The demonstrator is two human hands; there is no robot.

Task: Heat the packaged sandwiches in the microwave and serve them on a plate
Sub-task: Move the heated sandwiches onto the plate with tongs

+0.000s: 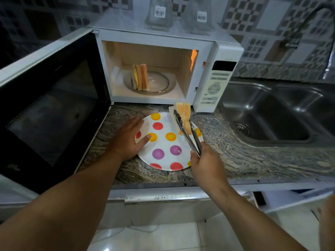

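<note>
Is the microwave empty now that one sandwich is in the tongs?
No, a second sandwich stands on the turntable inside the open microwave.

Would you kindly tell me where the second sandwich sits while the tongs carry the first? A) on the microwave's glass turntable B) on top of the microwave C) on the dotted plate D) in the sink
A: the second sandwich stands on the glass turntable inside the open microwave.

Your plate [164, 142] is white with round spots — yellow, red and purple. The sandwich [183, 115] in your silver tongs [188, 133] is pale tan bread. The microwave [223, 57] is white, lit warm orange inside — and the countertop [235, 154] is swirled grey-brown stone.
</note>
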